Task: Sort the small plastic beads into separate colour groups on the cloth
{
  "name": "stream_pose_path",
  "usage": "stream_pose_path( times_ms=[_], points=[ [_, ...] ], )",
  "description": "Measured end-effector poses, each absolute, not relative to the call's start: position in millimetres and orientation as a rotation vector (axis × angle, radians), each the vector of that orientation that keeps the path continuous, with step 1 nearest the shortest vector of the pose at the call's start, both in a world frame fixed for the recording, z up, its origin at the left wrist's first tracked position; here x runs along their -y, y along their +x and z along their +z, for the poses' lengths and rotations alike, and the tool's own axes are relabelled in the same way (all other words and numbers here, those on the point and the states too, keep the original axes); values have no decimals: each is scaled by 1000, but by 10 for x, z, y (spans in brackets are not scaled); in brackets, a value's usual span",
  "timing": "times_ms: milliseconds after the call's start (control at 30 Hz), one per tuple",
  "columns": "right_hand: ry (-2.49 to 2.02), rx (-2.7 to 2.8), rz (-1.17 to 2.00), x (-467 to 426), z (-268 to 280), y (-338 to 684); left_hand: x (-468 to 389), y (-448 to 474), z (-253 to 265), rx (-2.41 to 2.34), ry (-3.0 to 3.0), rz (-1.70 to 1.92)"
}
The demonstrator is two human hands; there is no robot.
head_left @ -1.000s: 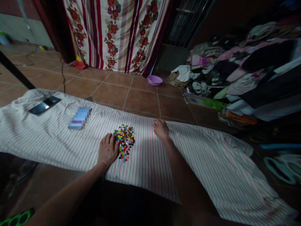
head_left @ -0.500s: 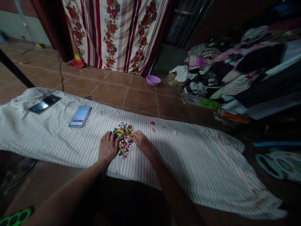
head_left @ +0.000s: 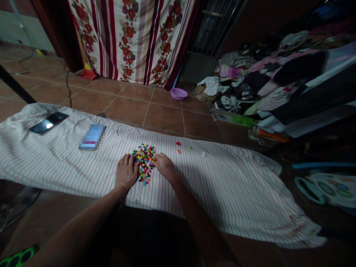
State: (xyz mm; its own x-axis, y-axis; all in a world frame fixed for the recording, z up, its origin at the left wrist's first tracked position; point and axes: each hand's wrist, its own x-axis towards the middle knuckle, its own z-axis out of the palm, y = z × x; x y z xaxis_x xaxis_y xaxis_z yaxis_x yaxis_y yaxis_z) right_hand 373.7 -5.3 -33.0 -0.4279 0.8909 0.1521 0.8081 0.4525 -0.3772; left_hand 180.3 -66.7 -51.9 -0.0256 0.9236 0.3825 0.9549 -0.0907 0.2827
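On the striped cloth (head_left: 91,168), the pile of small multicoloured pieces (head_left: 144,159) is lying lengthwise away from the person, between the flat left hand (head_left: 127,173), fingers side by side, and the right hand (head_left: 165,167), fingertips bunched at its right edge, grip indeterminable.

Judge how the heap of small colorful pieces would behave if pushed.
The pieces would probably scatter, since they lie loosely heaped on the cloth. Each likely weighs little, being tiny beside the right hand. Rolling seems less likely, as many look blocky.
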Motion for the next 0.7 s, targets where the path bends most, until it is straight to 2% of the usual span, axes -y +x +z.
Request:
stream_pose_path(
  times_ms=[700],
  points=[
    [-1543, 2305, 438, 106, -340, 3608, 648, 1773, -555, 2073, -2150, -737]
  ],
)
